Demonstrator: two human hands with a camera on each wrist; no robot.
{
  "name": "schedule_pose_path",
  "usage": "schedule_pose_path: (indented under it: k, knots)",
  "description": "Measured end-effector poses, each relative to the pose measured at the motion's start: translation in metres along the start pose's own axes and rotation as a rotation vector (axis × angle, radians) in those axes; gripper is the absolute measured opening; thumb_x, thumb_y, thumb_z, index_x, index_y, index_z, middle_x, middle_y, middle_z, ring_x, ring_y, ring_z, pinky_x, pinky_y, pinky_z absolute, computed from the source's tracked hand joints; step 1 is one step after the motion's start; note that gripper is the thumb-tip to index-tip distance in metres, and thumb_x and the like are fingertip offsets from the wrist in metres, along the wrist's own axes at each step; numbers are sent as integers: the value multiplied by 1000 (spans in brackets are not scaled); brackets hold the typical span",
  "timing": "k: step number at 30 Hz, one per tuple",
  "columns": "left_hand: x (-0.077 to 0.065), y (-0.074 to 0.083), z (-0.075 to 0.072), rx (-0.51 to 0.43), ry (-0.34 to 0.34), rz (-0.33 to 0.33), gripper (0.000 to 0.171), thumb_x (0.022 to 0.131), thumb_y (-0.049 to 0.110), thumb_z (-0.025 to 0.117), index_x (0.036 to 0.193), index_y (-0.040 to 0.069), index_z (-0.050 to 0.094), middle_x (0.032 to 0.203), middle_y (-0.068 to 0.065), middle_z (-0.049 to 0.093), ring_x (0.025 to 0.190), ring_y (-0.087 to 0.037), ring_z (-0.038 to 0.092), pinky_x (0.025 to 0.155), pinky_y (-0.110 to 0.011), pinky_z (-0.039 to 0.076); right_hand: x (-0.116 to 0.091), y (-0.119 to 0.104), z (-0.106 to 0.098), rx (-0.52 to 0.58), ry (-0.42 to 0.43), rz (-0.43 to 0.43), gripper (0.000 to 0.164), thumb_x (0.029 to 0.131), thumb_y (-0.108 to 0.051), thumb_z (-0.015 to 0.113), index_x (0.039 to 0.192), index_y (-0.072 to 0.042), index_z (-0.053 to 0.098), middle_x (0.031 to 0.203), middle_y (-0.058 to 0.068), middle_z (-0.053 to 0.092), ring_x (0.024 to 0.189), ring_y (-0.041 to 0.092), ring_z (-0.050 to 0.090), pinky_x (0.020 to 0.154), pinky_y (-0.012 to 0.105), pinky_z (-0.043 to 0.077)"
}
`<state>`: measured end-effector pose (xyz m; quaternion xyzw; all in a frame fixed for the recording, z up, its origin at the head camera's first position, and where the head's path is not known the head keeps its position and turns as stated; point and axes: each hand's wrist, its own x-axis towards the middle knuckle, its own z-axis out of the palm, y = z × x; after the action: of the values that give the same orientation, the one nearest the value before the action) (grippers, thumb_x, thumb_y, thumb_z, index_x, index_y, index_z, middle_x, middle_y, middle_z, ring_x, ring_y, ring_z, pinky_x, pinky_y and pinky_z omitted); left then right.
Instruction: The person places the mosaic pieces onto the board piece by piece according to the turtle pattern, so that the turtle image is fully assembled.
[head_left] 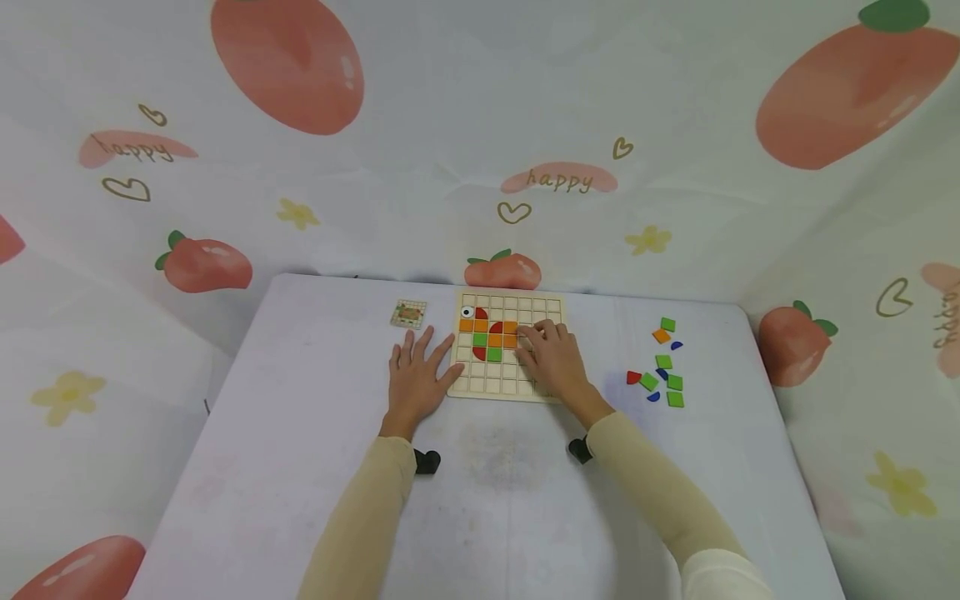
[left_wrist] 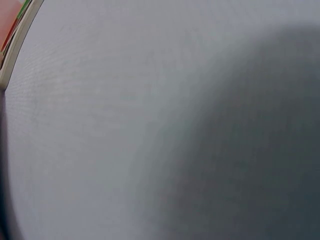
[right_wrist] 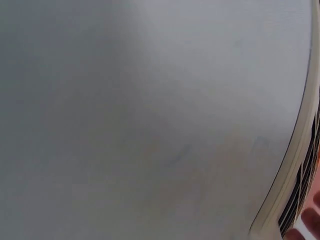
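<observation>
A wooden grid board (head_left: 468,388) lies near the table's back edge, with orange, green and red tiles and a round eye piece set in its left and middle cells. My left hand (head_left: 416,385) is spread flat at the board's left edge, its thumb on the rim. Over the board's right half, my right hand (head_left: 557,358) reaches in with fingers bent. Its index fingertip is beside an orange tile (head_left: 510,327), and the thumb is apart from it; no piece shows between them. In the right wrist view, some fingertips (right_wrist: 311,220) appear at the lower right.
A small patterned card (head_left: 408,314) lies left of the board. Loose green tiles (head_left: 663,362), an orange tile (head_left: 661,336), a red piece (head_left: 633,377) and blue half-round pieces (head_left: 653,397) are scattered to the right. A peach-print cloth (head_left: 420,192) hangs behind the table.
</observation>
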<state>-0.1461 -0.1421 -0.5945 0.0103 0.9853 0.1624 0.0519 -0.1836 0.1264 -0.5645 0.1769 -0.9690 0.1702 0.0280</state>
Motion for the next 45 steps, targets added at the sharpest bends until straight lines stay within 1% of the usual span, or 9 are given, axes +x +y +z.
schedule_pose_path:
  k: [4, 7, 9, 12, 20, 25, 36, 41, 45]
  knots:
    - [-1, 1, 0, 2, -6, 1, 69, 98, 73, 36, 160, 45, 27, 174, -1, 13, 162, -34, -2, 129, -61, 3, -5, 6, -5, -88, -60, 16, 56, 103, -47, 55, 152, -23, 45, 152, 13, 47, 138, 37, 45, 114, 56, 41]
    - [-2, 1, -1, -1, -6, 0, 69, 98, 73, 36, 160, 44, 26, 174, 0, 12, 162, -34, -3, 129, -61, 3, -8, 11, -9, -100, -104, 50, 63, 103, -52, 50, 158, -24, 38, 164, 13, 33, 153, 38, 30, 125, 60, 27]
    - [-2, 2, -2, -7, -7, -2, 69, 98, 73, 37, 160, 44, 27, 174, -1, 12, 162, -33, -3, 129, -61, 2, -11, 15, -12, -97, -126, 78, 66, 103, -55, 48, 160, -24, 34, 169, 13, 26, 157, 39, 21, 127, 62, 17]
    - [-3, 2, -2, -8, -5, -2, 69, 98, 72, 38, 160, 44, 27, 174, -1, 12, 162, -33, -3, 129, -61, 2, -16, 22, -15, -97, -132, 100, 69, 102, -57, 47, 160, -24, 32, 170, 14, 21, 158, 40, 17, 127, 65, 13]
    - [-2, -1, -1, -2, 0, 10, 69, 98, 73, 37, 160, 44, 27, 173, -1, 13, 162, -35, -1, 129, -60, 3, -34, 50, -19, -115, -126, 165, 76, 100, -60, 47, 162, -21, 26, 171, 16, 18, 158, 42, 13, 126, 67, 9]
    - [-1, -2, 0, -13, 2, 20, 69, 98, 73, 36, 160, 44, 27, 173, -2, 14, 162, -35, -1, 129, -61, 4, -48, 70, -24, -78, -106, 213, 77, 100, -59, 48, 162, -18, 27, 170, 19, 16, 158, 45, 12, 125, 69, 8]
    - [1, -4, 3, 7, 13, 17, 70, 97, 75, 34, 160, 45, 26, 173, -1, 14, 162, -35, 0, 128, -62, 6, -79, 120, -43, -14, -73, 328, 78, 100, -58, 49, 159, -11, 29, 166, 26, 19, 153, 52, 16, 122, 74, 8]
    - [1, -4, 4, 12, 20, 15, 69, 98, 74, 34, 160, 45, 27, 173, -1, 15, 162, -35, 0, 128, -62, 6, -89, 136, -54, 38, -43, 370, 71, 103, -49, 53, 156, -7, 32, 163, 29, 23, 151, 52, 18, 122, 72, 11]
    - [1, -3, 4, 15, 19, 17, 69, 98, 74, 35, 160, 45, 27, 173, -2, 15, 161, -35, 0, 128, -62, 6, -96, 146, -60, 67, -22, 391, 62, 104, -43, 54, 151, -5, 39, 160, 31, 26, 146, 55, 21, 118, 73, 19]
